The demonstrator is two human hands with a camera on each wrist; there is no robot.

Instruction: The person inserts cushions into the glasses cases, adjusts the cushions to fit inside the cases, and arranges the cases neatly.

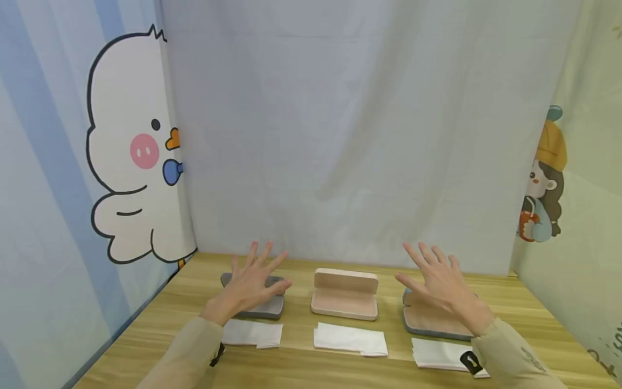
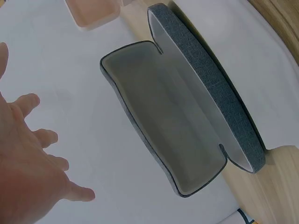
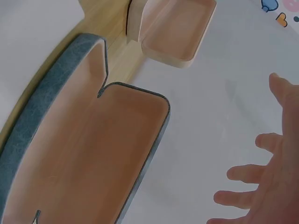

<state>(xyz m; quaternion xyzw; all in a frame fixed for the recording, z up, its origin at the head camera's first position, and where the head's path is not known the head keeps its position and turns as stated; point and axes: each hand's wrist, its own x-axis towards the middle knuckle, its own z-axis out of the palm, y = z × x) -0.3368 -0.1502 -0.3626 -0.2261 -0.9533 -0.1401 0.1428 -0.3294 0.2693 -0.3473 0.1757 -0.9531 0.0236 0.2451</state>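
Observation:
In the head view my left hand hovers with fingers spread over a dark grey glasses case, partly covering it. That case stands open in the left wrist view, its grey lining showing and nothing inside. Over on the right, my right hand also has its fingers spread, above a blue-grey glasses case with pinkish-tan lining. The right wrist view shows this case open, with nothing in the visible part. Between the hands stands an open, pale pink glasses case. Neither hand holds anything.
White folded cloths lie on the wooden table in front of the cases: one at left, one in the middle, one at right, partly under the right wrist. A pale curtain hangs behind the table, with printed curtains at both sides.

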